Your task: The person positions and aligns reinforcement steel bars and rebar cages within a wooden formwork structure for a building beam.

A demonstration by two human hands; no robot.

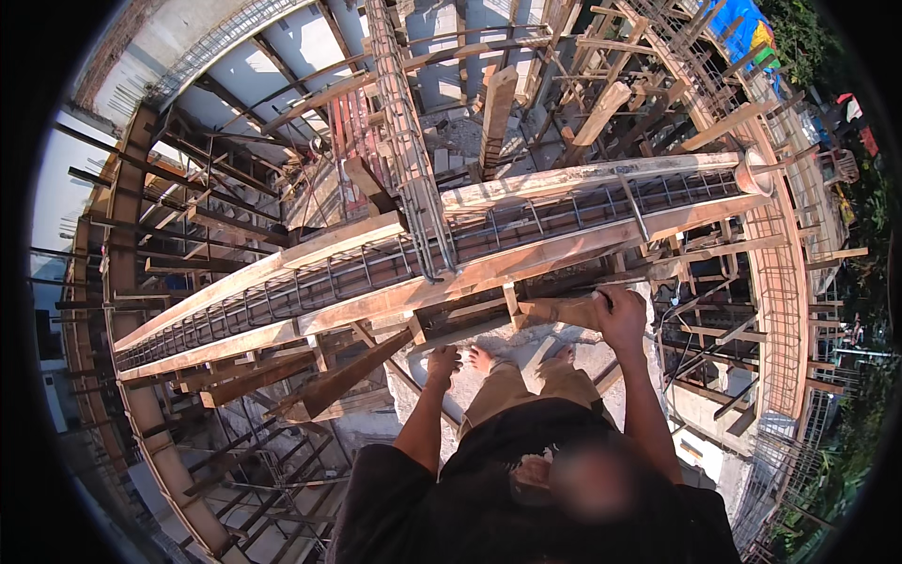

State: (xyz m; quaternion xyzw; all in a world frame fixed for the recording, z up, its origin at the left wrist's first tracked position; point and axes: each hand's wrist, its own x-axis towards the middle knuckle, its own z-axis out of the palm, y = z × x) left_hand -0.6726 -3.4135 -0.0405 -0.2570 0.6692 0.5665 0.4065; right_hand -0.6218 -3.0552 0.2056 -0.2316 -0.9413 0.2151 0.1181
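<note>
My right hand is closed at the right end of a short wooden board, just below the near side of a long formwork beam. The board lies roughly level, its left end beside an upright wooden batten. My left hand hangs with curled fingers to the left of my feet. Whether anything is in it I cannot make out. In the beam's trough runs a steel rebar cage between two timber sides. Bent bar ends cross it near the middle.
My bare feet stand on a pale concrete ledge. Another rebar cage runs away from the beam. Loose planks slant at the left. Timber props rise beyond, and a lower level shows through gaps on both sides.
</note>
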